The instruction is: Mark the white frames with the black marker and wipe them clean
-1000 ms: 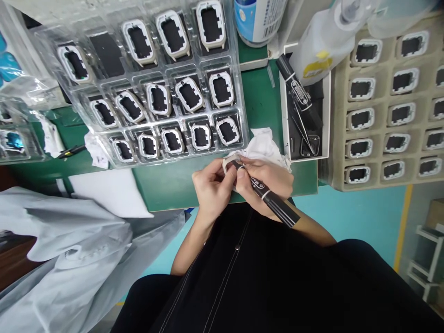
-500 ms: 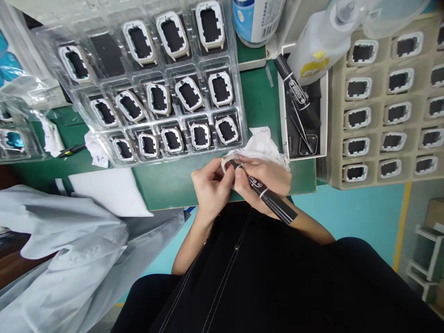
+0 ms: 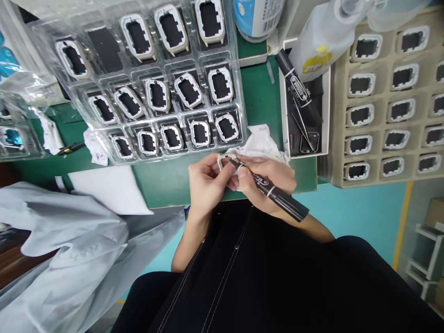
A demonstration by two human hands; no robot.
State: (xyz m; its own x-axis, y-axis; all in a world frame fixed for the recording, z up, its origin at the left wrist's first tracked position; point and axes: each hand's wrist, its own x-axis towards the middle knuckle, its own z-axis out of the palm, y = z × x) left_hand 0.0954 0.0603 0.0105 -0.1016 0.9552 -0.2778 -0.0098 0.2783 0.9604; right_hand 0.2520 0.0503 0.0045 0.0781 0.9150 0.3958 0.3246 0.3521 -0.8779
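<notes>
My left hand (image 3: 207,182) pinches a small white frame (image 3: 225,160) at the front edge of the green table. In my right hand (image 3: 268,180) is a black marker (image 3: 282,200), its dark tip pointing left at the frame and its thick end toward the lower right. The tip is at or very near the frame; contact is too small to tell. Just behind both hands lies a crumpled white cloth (image 3: 262,139). A clear plastic tray (image 3: 239,99) holding several similar frames is behind my left hand.
Right of the cloth, a white box (image 3: 325,115) holds another black marker (image 3: 294,81) and tweezers. A spray bottle (image 3: 321,39) leans over it. Farther right is a beige tray (image 3: 338,138) of frames. At left, a person's grey sleeve (image 3: 76,226) nears a white sheet (image 3: 109,189).
My left hand has shifted slightly left, turning the frame. The marker has moved a little right at its thick end, and its tip now shows at the frame.
</notes>
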